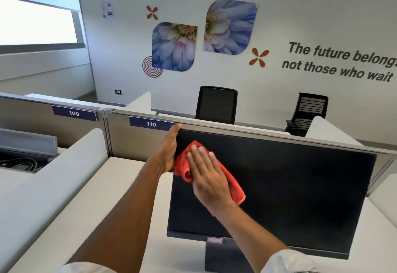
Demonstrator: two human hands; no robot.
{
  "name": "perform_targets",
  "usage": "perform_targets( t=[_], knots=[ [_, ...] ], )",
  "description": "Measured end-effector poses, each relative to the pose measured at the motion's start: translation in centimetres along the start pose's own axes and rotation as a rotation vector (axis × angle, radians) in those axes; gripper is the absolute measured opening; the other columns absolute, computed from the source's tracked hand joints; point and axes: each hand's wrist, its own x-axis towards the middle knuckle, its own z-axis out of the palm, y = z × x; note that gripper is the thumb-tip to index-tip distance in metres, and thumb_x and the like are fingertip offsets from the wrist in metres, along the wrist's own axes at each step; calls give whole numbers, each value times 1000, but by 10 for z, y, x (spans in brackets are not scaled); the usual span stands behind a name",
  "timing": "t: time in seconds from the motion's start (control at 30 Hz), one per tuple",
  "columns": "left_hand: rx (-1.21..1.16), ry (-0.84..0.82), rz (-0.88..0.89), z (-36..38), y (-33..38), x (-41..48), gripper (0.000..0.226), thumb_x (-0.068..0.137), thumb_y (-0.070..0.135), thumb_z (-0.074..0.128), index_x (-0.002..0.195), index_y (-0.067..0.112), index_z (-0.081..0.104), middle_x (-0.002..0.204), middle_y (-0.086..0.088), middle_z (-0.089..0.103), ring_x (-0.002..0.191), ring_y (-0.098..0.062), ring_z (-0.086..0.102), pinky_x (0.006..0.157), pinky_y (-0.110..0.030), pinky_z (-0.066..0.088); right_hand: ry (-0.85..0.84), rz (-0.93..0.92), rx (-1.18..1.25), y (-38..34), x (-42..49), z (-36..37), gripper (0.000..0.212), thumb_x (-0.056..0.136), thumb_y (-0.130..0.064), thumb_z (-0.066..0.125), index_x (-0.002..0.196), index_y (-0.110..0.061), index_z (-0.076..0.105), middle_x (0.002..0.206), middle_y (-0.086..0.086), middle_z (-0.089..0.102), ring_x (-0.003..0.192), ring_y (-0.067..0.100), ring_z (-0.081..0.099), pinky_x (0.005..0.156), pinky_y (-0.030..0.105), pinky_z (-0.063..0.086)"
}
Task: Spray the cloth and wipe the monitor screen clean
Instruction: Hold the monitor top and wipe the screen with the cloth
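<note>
Pressing cloth (234, 189) to monitor screen (290, 191), right hand (207, 178) flat, left hand (169, 148) gripping edge, white desk (120, 171)

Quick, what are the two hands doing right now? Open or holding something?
Left hand: grips the monitor by its left edge.
Right hand: open, flat fingers pressing the red cloth against the monitor.

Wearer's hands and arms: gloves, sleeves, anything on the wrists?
No gloves on the left hand or the right hand, and no watch or band shows at either wrist. Forearms are uncovered. A light, whitish left sleeve and right sleeve show only at the bottom edge, ending near the elbows.
</note>
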Motion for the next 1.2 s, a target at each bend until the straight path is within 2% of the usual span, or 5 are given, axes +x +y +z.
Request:
perform_targets(
  t=[0.2,0.5,0.67,1.07,1.2],
  knots=[
    [39,28,-27,9,5,-5,61,92,64,37,116,16,66,102,-11,74,99,-26,68,76,-38,53,143,413,132,37,40,-24,57,96,-19,37,149,0,30,157,19,26,148,32,16,122,45,18],
    [78,53,12,6,3,-11,69,90,70,32,128,17,56,123,-5,64,112,-24,59,101,-43,45,-96,-63,63,-15,-34,26,68,101,-41,38,156,-12,9,164,10,2,151,29,2,121,44,6],
    [91,46,27,7,2,-16,69,89,71,31,130,20,53,130,3,58,114,-15,52,95,-39,37,-263,-224,-15,-38,-104,53,78,95,-39,50,155,-10,11,164,11,2,151,30,-1,118,44,9],
    [95,157,54,12,-10,-7,76,79,79,36,126,22,53,122,5,60,107,-16,56,90,-34,44,-117,-25,50,-30,-29,23,56,105,-35,15,156,-12,8,164,8,0,151,27,0,121,43,4],
    [45,184,74,15,-13,-5,55,82,79,38,100,32,62,99,15,65,95,-4,57,85,-30,40,41,240,61,-3,-43,19,63,99,-27,38,155,-11,15,163,11,6,151,28,8,122,46,10]
  ],
)
